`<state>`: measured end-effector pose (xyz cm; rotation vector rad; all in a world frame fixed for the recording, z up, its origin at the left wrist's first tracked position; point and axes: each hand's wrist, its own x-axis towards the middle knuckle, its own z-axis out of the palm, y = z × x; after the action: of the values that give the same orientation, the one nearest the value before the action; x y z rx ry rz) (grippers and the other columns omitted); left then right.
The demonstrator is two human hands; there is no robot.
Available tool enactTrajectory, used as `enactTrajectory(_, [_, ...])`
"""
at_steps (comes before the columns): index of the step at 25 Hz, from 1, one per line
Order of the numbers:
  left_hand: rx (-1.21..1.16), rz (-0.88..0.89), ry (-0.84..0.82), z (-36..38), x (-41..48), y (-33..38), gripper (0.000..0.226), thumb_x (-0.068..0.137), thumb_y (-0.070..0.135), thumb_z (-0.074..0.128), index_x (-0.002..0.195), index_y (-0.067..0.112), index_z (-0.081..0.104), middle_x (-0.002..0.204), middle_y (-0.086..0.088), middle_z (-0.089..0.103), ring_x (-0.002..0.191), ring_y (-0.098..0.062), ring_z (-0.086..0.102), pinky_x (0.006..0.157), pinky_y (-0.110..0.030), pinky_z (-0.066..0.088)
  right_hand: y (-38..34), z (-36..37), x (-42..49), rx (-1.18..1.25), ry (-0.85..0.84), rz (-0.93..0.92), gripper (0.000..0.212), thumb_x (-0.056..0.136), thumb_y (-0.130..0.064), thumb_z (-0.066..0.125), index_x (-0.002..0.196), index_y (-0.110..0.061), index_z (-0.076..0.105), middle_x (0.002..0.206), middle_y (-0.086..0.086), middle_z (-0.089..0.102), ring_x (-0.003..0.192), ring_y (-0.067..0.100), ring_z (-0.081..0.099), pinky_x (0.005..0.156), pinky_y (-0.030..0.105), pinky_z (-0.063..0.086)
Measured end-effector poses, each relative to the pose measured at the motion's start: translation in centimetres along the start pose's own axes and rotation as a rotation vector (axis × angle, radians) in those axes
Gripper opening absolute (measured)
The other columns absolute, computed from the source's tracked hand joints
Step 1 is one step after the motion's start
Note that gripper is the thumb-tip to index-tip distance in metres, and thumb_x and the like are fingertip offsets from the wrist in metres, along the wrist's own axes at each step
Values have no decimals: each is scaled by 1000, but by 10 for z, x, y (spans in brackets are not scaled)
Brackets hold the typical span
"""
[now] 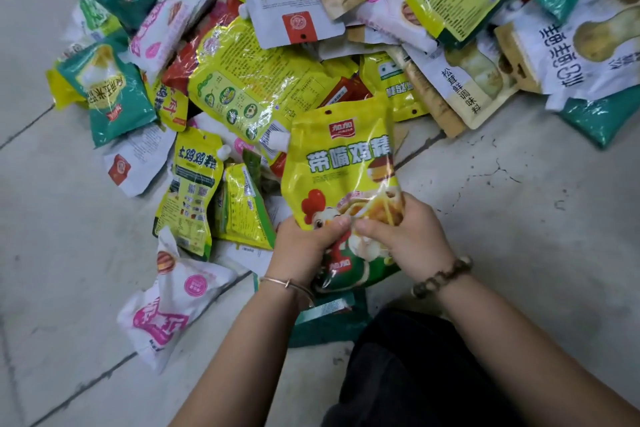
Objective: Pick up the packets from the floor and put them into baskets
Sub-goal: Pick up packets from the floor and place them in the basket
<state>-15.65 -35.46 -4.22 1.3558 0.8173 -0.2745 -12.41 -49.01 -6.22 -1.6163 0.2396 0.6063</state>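
Note:
A large yellow packet (341, 163) with a rooster picture stands upright in front of me, lifted above the floor. My left hand (304, 243) grips its lower left part and my right hand (405, 232) grips its lower right part. Behind it a big heap of packets (249, 87) in yellow, green, white and pink lies spread over the tiled floor. A white and pink packet (173, 302) lies nearest me on the left. No basket is in view.
A green packet (325, 319) lies on the floor under my wrists. My dark-clothed knee (415, 374) fills the bottom right. Bare cracked floor tiles (519, 201) stretch to the right and grey tiles (52, 253) to the left.

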Motion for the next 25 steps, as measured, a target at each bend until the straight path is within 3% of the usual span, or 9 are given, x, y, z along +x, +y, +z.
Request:
enactTrajectory(4, [86, 176, 319, -48, 1, 18, 10, 73, 5, 75, 69, 12, 69, 70, -3, 73, 64, -20, 70, 57, -33, 57, 22, 26, 9, -13, -93, 99, 43, 73, -28, 76, 110, -24, 55, 97, -13, 63, 88, -2, 62, 71, 13, 48])
enactTrajectory(7, [28, 246, 459, -80, 1, 30, 9, 76, 5, 73, 78, 13, 68, 69, 4, 73, 63, -14, 70, 53, -25, 55, 41, 43, 13, -337, -79, 242, 61, 70, -40, 78, 120, -20, 50, 110, -3, 60, 102, 14, 58, 84, 27, 47])
enactTrajectory(10, [-36, 178, 494, -92, -4, 24, 10, 77, 7, 72, 85, 13, 69, 69, 3, 73, 63, -15, 70, 49, -23, 53, 39, 63, 19, -556, -115, 301, 67, 66, -53, 74, 118, -20, 49, 109, -2, 58, 97, 19, 55, 72, 27, 44])
enactTrajectory(12, [-45, 139, 507, -99, -7, 17, 12, 78, 9, 72, 90, 13, 70, 76, -1, 74, 69, -19, 72, 54, -27, 55, 33, 81, 24, -620, -190, 320, 74, 66, -55, 73, 121, -16, 42, 110, 2, 57, 99, 24, 56, 71, 28, 44])
enactTrajectory(15, [-72, 125, 524, -103, -7, 13, 24, 77, 10, 73, 101, 8, 69, 86, -7, 74, 77, -24, 72, 63, -33, 56, 33, 98, 26, -566, -159, 406, 64, 76, -43, 71, 120, -10, 37, 120, 9, 56, 107, 29, 56, 75, 34, 43])
enactTrajectory(18, [-35, 125, 509, -101, -6, 13, 21, 77, 11, 73, 97, 10, 69, 80, -2, 74, 72, -21, 72, 54, -28, 55, 35, 93, 31, -519, -144, 445, 53, 83, -34, 68, 120, -5, 45, 123, 12, 55, 110, 30, 54, 75, 32, 41])
enactTrajectory(22, [34, 157, 499, -96, -6, 12, 14, 76, 10, 74, 88, 16, 68, 72, 5, 74, 67, -14, 71, 50, -21, 53, 36, 61, 37, -353, -135, 435, 52, 81, -19, 68, 128, -6, 50, 128, 10, 55, 116, 29, 52, 97, 41, 45])
enactTrajectory(25, [63, 162, 466, -90, -5, 10, 14, 77, 7, 72, 86, 17, 68, 72, 6, 73, 66, -13, 71, 51, -22, 54, 43, 22, 26, -259, -72, 307, 23, 80, -12, 68, 101, -14, 62, 107, 6, 66, 97, 26, 62, 86, 40, 51])
